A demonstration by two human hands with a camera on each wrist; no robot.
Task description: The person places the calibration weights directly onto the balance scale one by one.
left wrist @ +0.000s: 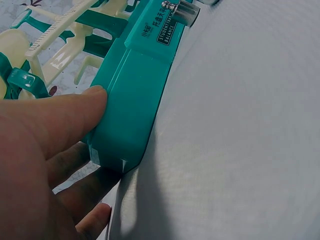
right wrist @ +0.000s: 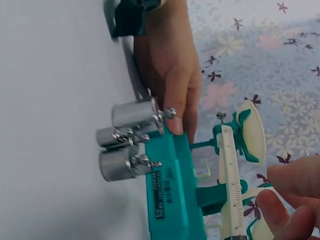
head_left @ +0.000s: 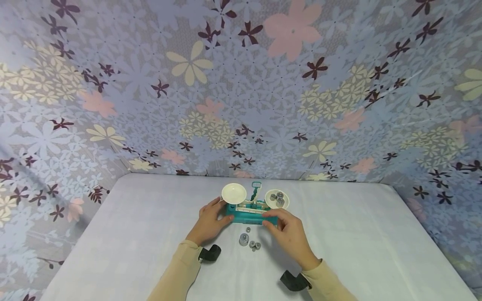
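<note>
A teal student balance [head_left: 244, 218] with a cream ruled beam [right wrist: 231, 175] stands on the table. My left hand [head_left: 208, 221] grips the left end of its base, thumb on top and fingers round the end. Its left pan [head_left: 234, 193] is bare; the right pan [head_left: 267, 203] holds three metal weights [head_left: 280, 195]. My right hand [head_left: 289, 235] is at the right front of the balance, thumb and forefinger apart near the beam. In the right wrist view, its fingers [right wrist: 297, 177] hold nothing that I can see.
Several knobbed metal weights [head_left: 244, 239] of different sizes stand on the white tabletop [head_left: 150, 234] just in front of the base. Behind the table rises a flower-patterned wall covering [head_left: 241, 104]. Dark cameras [head_left: 295, 281] are strapped to both wrists.
</note>
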